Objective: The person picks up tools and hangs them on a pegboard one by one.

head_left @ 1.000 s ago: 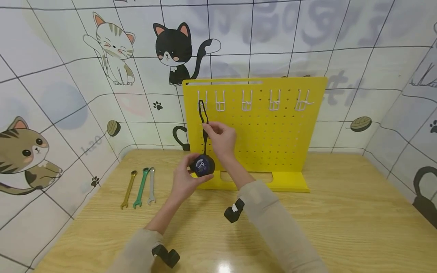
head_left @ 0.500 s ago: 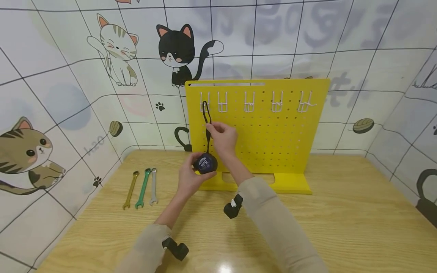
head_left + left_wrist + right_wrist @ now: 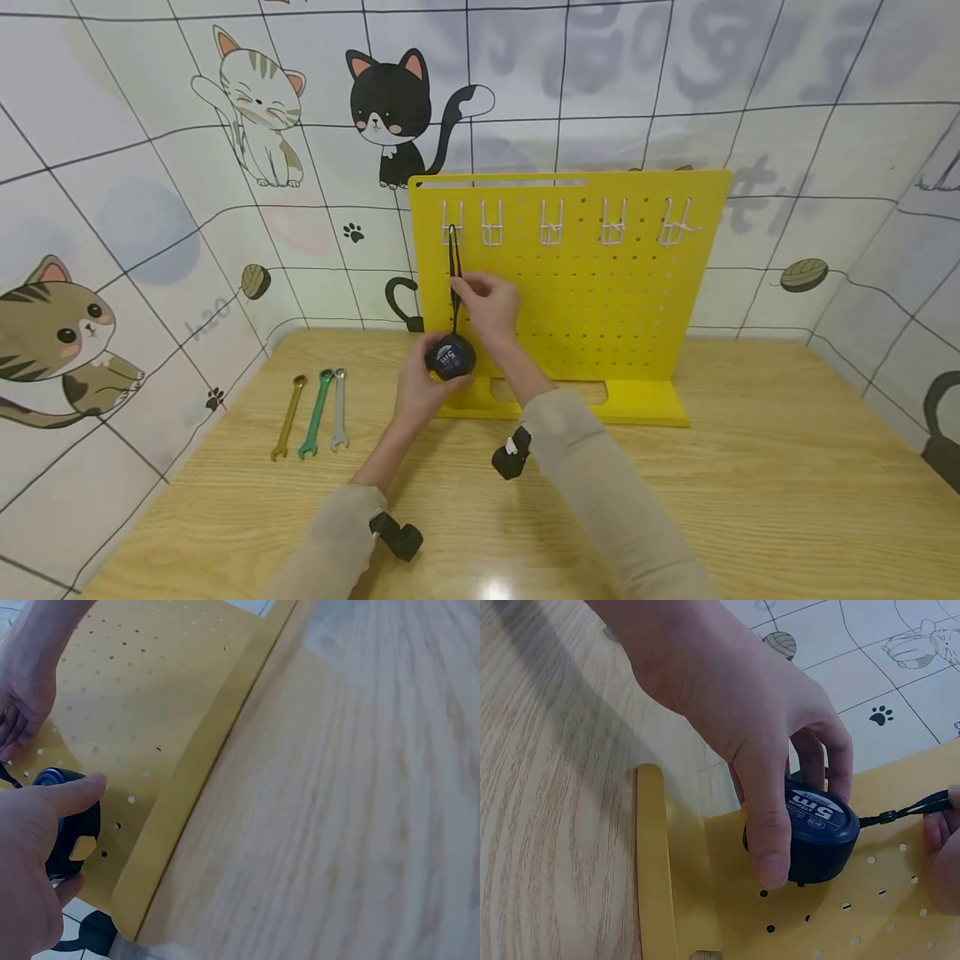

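My left hand (image 3: 422,387) grips a dark, round tape measure (image 3: 452,358) marked 5m, with the thumb across its near side. A black wrist strap (image 3: 887,817) runs up from the case. Above it, my right hand (image 3: 495,312) pinches this strap between thumb and fingers. The strap's narrow loop reaches the leftmost white wire hook (image 3: 452,213) on the yellow pegboard (image 3: 585,292). Whether the loop is over that hook or just in front of it, I cannot tell. In the left wrist view, the tape measure's yellow button (image 3: 83,848) shows.
Several more white wire hooks (image 3: 552,223) line the board's upper part. A gold wrench (image 3: 288,418), a green wrench (image 3: 316,415) and a silver wrench (image 3: 340,410) lie on the wooden table (image 3: 787,483) at the left. A cat-patterned wall covering (image 3: 637,75) stands behind.
The strap's loop has narrowed, and its tip has come down slightly at the leftmost hook. Both hands keep their hold. The head view has shifted a little.
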The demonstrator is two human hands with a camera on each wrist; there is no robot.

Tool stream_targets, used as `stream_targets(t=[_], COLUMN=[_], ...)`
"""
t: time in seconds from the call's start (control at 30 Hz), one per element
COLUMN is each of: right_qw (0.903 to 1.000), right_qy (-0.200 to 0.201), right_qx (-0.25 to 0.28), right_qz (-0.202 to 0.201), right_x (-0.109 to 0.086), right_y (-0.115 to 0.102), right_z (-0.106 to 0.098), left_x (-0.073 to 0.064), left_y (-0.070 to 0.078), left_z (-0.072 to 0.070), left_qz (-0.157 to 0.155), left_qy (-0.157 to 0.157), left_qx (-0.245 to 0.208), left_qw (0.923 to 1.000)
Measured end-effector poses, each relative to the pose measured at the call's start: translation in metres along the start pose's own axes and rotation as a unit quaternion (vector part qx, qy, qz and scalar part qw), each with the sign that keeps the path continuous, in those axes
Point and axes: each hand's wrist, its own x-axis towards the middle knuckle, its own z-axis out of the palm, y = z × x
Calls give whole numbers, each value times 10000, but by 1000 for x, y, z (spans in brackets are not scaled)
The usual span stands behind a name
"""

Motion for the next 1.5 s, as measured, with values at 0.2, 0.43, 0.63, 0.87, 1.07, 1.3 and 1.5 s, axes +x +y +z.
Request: stream_targets(t=[0.2, 0.43, 0.63, 0.87, 1.07, 1.3, 1.5], right_qw=[9999, 9997, 9992, 9987, 9982, 9966, 9944], right_qy=[-70, -169, -386, -494, -586, -781, -991], right_qx=[-38, -71, -69, -62, -30, 112, 344], right_qz=[-85, -144, -54, -55, -94, -224, -136], right_x=[1, -1, -1, -1, -1, -3, -5], right_y=[2, 5, 8, 9, 12, 13, 15], right_z=[0, -1, -2, -6, -12, -21, -30], left_x=[3, 4, 4, 5, 6, 7, 5], left_y=[-5, -7, -7, -6, -2, 2, 10], left_z=[3, 5, 5, 4, 3, 2, -6], left_qz=[225, 232, 246, 279, 87, 149, 43], left_qy=[127, 176, 266, 282, 308, 320, 266], left_qx=[506, 828, 813, 664, 405, 307, 283], left_qw=[9984, 9961, 9960, 9970, 9987, 9989, 9992])
